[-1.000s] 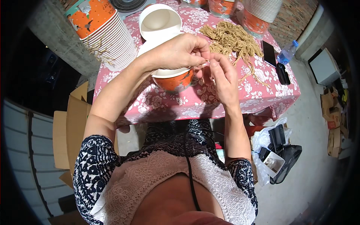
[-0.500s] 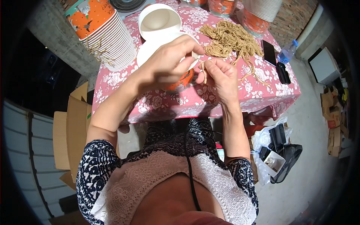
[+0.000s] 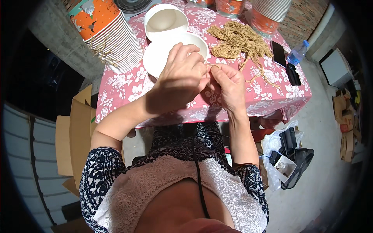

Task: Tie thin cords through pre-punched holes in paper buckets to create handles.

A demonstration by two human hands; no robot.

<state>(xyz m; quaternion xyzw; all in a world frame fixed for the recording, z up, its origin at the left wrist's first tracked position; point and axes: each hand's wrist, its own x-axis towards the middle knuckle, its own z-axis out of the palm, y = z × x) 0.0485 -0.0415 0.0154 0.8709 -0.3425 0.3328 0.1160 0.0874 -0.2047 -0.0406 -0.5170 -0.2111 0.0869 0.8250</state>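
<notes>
In front of me my right hand (image 3: 230, 82) pinches a thin tan cord (image 3: 211, 66) between thumb and forefinger. Close to its left, my left hand (image 3: 182, 73) is bent with its fingertips brought together at the same cord; its back hides part of the grip. Under and beyond the left hand lies a tipped paper bucket (image 3: 156, 58), its white inside showing. A second white-lined bucket (image 3: 166, 24) lies on its side just behind it. Farther right, a loose heap of tan cords (image 3: 239, 40) has strands trailing toward my right hand.
A tall stack of paper buckets (image 3: 116, 48) with an orange top one stands at left, cords hanging on it. At right are a phone (image 3: 278, 53), a black case (image 3: 293, 75) and a water bottle (image 3: 298, 53). Another bucket stack (image 3: 268, 17) stands behind. Cardboard (image 3: 79, 143) stands left of the table.
My left hand has turned and lowered slightly, its back now covering the bucket's orange outside. The right hand stays almost in place, still pinching the cord.
</notes>
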